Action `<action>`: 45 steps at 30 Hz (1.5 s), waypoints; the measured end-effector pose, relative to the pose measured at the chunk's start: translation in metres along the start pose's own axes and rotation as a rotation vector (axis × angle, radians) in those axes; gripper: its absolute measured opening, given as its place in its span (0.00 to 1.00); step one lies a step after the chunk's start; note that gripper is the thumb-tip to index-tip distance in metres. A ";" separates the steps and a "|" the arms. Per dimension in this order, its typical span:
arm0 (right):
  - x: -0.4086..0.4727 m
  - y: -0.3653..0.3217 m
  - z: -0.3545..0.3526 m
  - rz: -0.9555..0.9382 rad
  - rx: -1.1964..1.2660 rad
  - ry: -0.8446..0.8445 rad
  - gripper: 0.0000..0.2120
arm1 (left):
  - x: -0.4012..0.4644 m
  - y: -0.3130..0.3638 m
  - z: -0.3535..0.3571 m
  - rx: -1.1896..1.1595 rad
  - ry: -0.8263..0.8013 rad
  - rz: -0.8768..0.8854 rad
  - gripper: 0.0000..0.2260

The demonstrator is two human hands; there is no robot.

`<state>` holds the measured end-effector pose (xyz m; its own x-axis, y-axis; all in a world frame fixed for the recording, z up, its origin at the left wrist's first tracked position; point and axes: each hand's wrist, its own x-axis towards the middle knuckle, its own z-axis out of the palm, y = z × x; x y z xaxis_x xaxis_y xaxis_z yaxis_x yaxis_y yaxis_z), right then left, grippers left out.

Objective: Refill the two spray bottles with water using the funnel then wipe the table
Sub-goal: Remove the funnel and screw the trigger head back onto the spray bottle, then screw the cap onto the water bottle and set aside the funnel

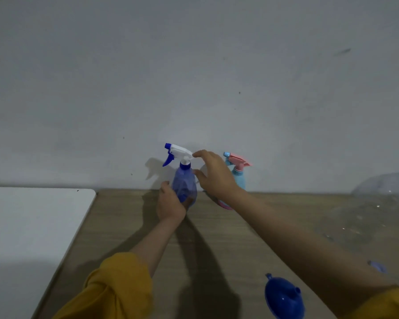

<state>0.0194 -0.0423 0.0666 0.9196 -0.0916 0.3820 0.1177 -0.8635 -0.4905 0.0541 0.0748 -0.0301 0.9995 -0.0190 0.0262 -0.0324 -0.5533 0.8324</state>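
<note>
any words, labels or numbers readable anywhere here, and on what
None can be read.
Blue spray bottle: no label or print shows.
Light blue spray bottle: none shows on it.
Blue funnel: plain.
Clear water jug: blurred, no print to make out.

- left hand: arm stretched forward, yellow sleeve pushed to the elbow, fingers curled round the lower body of the blue spray bottle, gripping from its left side
- right hand: forearm bare, coming in from the bottle's right, fingertip on the rear of the white trigger head, thumb near the neck, other fingers loosely spread
</note>
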 end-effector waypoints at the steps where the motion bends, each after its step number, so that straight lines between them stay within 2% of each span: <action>1: -0.017 0.001 -0.004 -0.001 0.006 0.020 0.16 | -0.007 0.004 0.001 -0.018 0.038 -0.014 0.30; 3: -0.052 0.004 -0.015 -0.023 0.019 0.038 0.13 | -0.027 0.013 0.001 -0.060 0.112 -0.033 0.33; 6: -0.117 0.018 -0.038 -0.035 0.010 0.038 0.10 | -0.064 0.028 0.009 -0.082 0.127 0.044 0.39; 10: -0.201 0.056 -0.069 0.011 -0.046 0.054 0.09 | -0.122 0.058 0.027 -0.143 0.036 0.194 0.38; 17: -0.310 0.153 -0.130 0.296 -0.185 0.113 0.02 | -0.206 0.132 0.067 -0.263 -0.136 0.483 0.36; 22: -0.335 0.235 -0.179 0.492 -0.247 0.095 0.06 | -0.240 0.183 0.107 -0.269 -0.141 0.565 0.42; 27: -0.336 0.294 -0.204 0.651 -0.213 -0.035 0.18 | -0.262 0.219 0.140 -0.318 -0.089 0.587 0.47; 32: -0.324 0.325 -0.204 0.665 -0.212 -0.241 0.29 | -0.264 0.238 0.166 -0.300 0.039 0.628 0.45; 36: -0.317 0.337 -0.197 0.562 -0.299 -0.314 0.22 | -0.263 0.243 0.177 -0.301 0.118 0.662 0.39; 40: -0.298 0.329 -0.210 0.453 -0.124 -0.218 0.16 | -0.261 0.238 0.178 -0.270 0.133 0.620 0.35; 45: -0.250 0.272 -0.257 0.312 0.286 0.157 0.06 | -0.261 0.239 0.175 -0.257 0.115 0.595 0.35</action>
<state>-0.2746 -0.3815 0.0393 0.8622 -0.4190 0.2848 -0.0371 -0.6129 -0.7893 -0.2143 -0.1979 0.0649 0.8050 -0.1639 0.5702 -0.5928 -0.2590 0.7626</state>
